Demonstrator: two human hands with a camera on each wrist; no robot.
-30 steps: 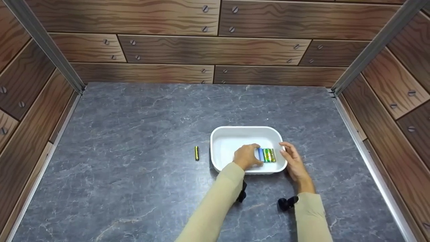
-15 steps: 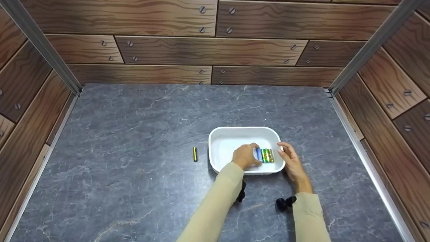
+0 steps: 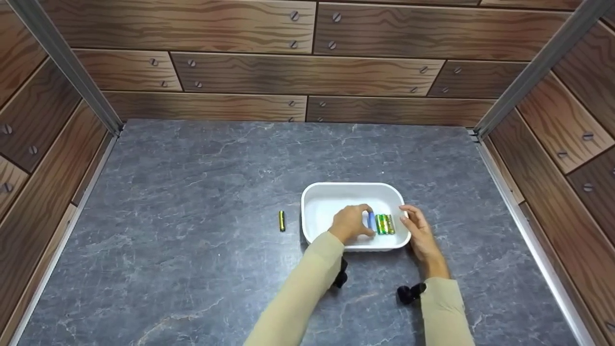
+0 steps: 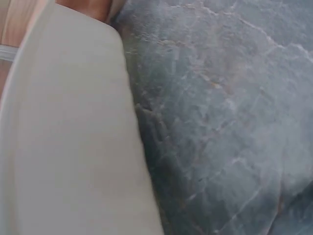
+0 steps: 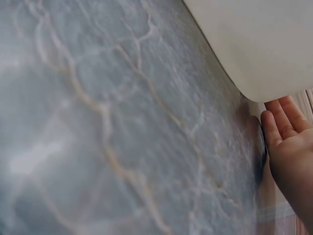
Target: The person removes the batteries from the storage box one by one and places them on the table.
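In the head view my left hand (image 3: 350,222) reaches into a white plastic tub (image 3: 323,243) from its near side. Thumb and fingertip pinch the two ends of a blue battery (image 3: 371,221). A narrow gap separates it from a row of green-and-gold batteries (image 3: 385,224) lying side by side on the tub floor. My right hand (image 3: 423,238) is at the tub's right side, thumb tip and index fingertip at the rim. The right wrist view shows this hand's fingers (image 5: 284,120) fairly straight beside the tub's outer wall. The left wrist view shows the tub's wall (image 4: 83,122), not the battery.
A lone gold-and-black battery (image 3: 281,221) lies on the grey marbled tabletop (image 3: 192,206), left of the tub. Wood-patterned panels (image 3: 307,72) enclose the table at the back and sides. Black wrist mounts (image 3: 410,294) hang under both sleeves.
The blue battery has shifted slightly left with my left hand, opening a gap to the green-and-gold row. My right hand keeps its place at the rim, and the lone battery lies still.
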